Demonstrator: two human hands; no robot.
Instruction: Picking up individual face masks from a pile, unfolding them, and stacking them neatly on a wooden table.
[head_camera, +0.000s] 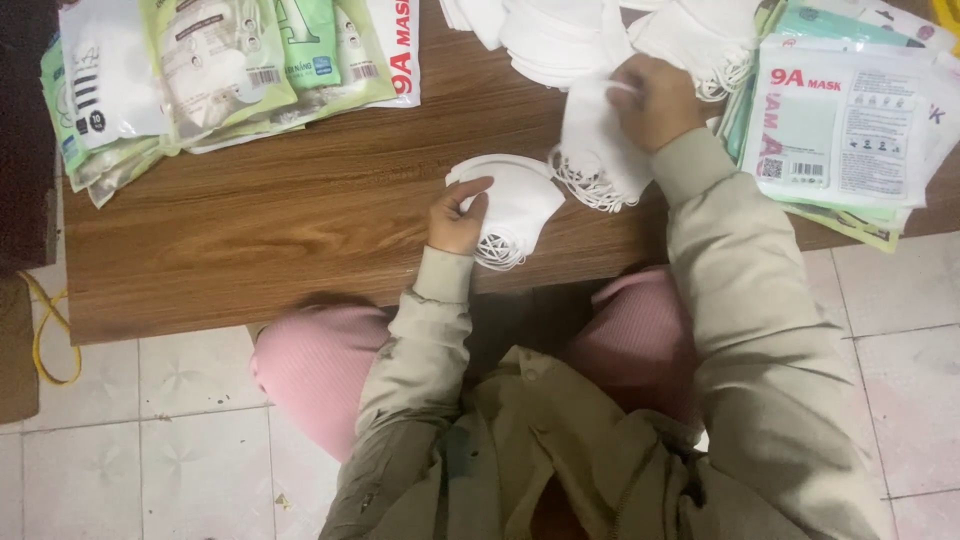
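1. The left hand (458, 215) rests on a small stack of white masks (515, 205) near the front edge of the wooden table (280, 220). The fingers are curled over the left side of the stack and pinch it lightly.
2. The right hand (655, 100) is farther back and to the right. It is closed on another bunch of white masks (595, 150), which hangs down from the hand with the ear loops at the bottom.
3. The two bunches sit just beside each other, almost touching.
4. A big heap of loose white masks (560, 35) lies at the far edge of the table, right behind the right hand.
5. Flat packets (850, 125) are piled on the right side of the table. The top one is white with a pale green patch and red letters. The edges of the packets under it are green.
6. More packets (200, 70) lie spread out at the far left. They are shiny, clear and light green, with a mask picture on some.
7. The table is brown with wood lines. Under it are pink trousers (320, 370) and a tiled floor (150, 450).
8. A yellow cord (45, 340) lies on the floor at the left.
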